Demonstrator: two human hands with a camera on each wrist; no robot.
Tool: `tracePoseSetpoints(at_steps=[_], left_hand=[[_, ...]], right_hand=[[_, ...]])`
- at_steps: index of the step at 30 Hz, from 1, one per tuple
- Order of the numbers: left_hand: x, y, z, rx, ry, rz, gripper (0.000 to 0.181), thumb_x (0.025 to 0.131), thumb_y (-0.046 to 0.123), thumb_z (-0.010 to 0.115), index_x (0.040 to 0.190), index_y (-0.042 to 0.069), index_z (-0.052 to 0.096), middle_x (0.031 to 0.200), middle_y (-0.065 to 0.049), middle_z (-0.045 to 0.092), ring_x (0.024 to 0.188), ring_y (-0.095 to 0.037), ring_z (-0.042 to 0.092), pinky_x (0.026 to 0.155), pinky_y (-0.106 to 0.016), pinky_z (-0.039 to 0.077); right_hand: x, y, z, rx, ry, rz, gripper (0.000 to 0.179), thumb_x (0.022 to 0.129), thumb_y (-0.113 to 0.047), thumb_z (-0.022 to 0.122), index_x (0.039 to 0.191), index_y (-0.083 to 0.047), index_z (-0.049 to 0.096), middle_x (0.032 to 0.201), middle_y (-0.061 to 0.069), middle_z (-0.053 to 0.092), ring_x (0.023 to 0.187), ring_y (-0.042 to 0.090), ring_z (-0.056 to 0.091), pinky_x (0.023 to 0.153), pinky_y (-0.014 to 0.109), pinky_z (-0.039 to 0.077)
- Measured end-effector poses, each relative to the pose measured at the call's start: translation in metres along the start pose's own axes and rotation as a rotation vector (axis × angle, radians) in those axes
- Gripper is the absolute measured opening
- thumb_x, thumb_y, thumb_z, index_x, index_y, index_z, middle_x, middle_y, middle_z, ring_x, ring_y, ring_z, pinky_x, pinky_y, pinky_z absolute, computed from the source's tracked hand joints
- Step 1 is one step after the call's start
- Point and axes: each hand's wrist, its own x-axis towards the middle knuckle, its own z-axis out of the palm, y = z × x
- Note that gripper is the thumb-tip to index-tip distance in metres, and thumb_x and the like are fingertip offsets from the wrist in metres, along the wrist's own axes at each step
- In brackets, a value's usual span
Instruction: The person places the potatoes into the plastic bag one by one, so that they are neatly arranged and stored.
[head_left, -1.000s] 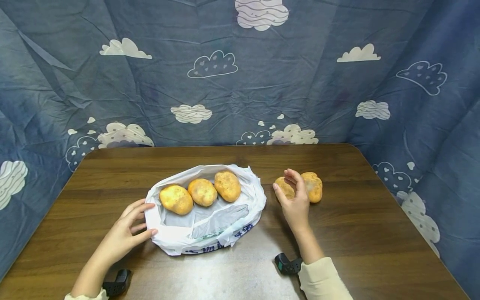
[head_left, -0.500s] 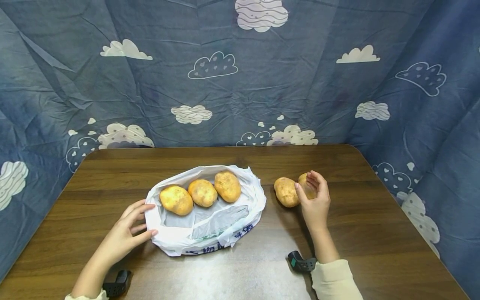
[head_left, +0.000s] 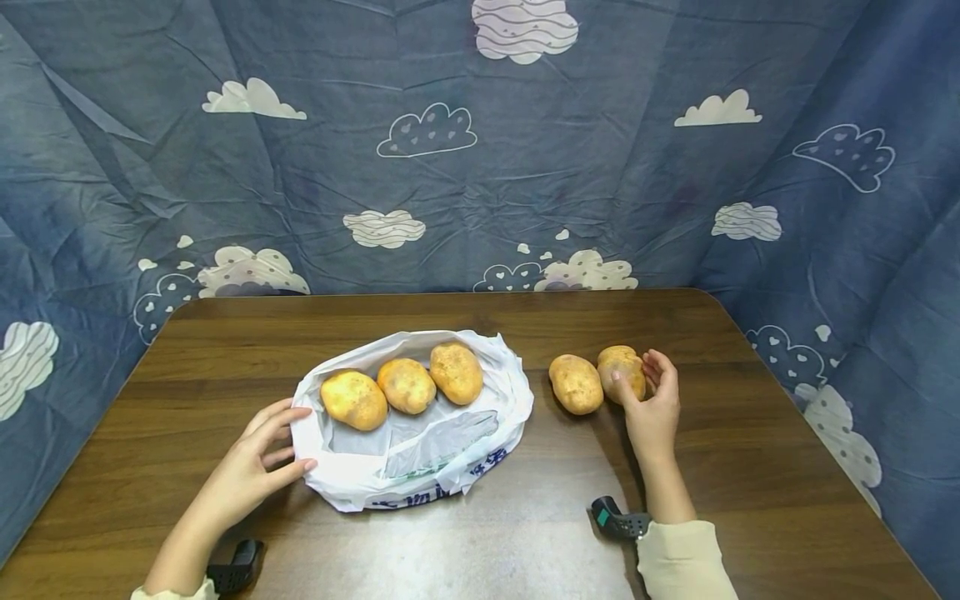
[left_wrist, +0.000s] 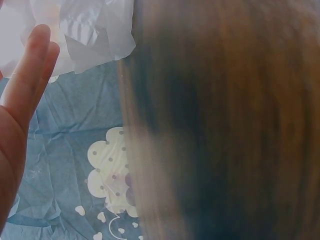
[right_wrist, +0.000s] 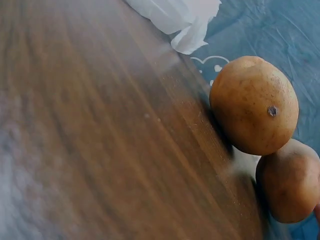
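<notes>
A white plastic bag [head_left: 330, 467] with dark blue print lies with its mouth spread wide, and three potatoes [head_left: 406, 385] sit in a row inside it. At its left rim my left hand [head_left: 243, 467] holds the edge, thumb and forefinger over the rim and other fingers outside. My right hand [head_left: 654, 412] is round the rightmost potato [head_left: 621, 372], thumb on its near side, fingers at its right side. Right beside that one lies another potato [head_left: 576, 384] on the table. In the right wrist view, only a bit of a finger shows at the right edge, by the farther potato [right_wrist: 290, 182].
The brown wooden table [head_left: 480, 558] reaches back to a blue curtain [head_left: 322, 183] printed with white clouds. Black wrist cameras [head_left: 618, 521] sit at both cuffs. The two loose potatoes lie to the right of the bag.
My right hand has moved right, past the nearer loose potato, and come down round the rightmost one. My left hand stays at the bag's rim; the bag and its potatoes have not moved.
</notes>
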Motion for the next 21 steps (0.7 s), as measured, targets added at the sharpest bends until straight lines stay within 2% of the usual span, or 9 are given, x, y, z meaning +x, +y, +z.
tracePoseSetpoints(at_steps=[8,17,21], left_hand=[[0.0,0.0,0.0,0.002,-0.001,0.003,0.056,0.071,-0.003,0.073,0.122,-0.001,0.048,0.131,-0.019,0.031,0.096,-0.006,0.046,0.077,-0.019,0.051],[0.001,0.0,0.0,-0.006,-0.004,-0.002,0.056,0.072,-0.003,0.072,0.122,-0.001,0.048,0.131,-0.019,0.031,0.096,-0.006,0.046,0.077,-0.016,0.05],[0.0,0.001,-0.001,-0.016,-0.009,0.004,0.055,0.072,-0.003,0.072,0.121,-0.002,0.048,0.131,-0.02,0.031,0.096,-0.015,0.048,0.077,-0.016,0.05]], right_hand=[[0.002,0.029,-0.002,-0.032,-0.04,0.144,0.06,0.078,-0.004,0.069,0.127,0.006,0.035,0.126,0.019,0.039,0.118,0.031,0.036,0.102,0.041,0.033],[0.001,0.036,-0.003,-0.106,-0.092,0.237,0.063,0.079,-0.013,0.07,0.128,0.003,0.035,0.127,0.02,0.036,0.118,0.031,0.037,0.099,0.044,0.036],[0.001,0.037,-0.003,-0.13,-0.11,0.257,0.062,0.08,-0.016,0.069,0.128,0.002,0.036,0.126,0.02,0.037,0.115,0.032,0.039,0.096,0.046,0.038]])
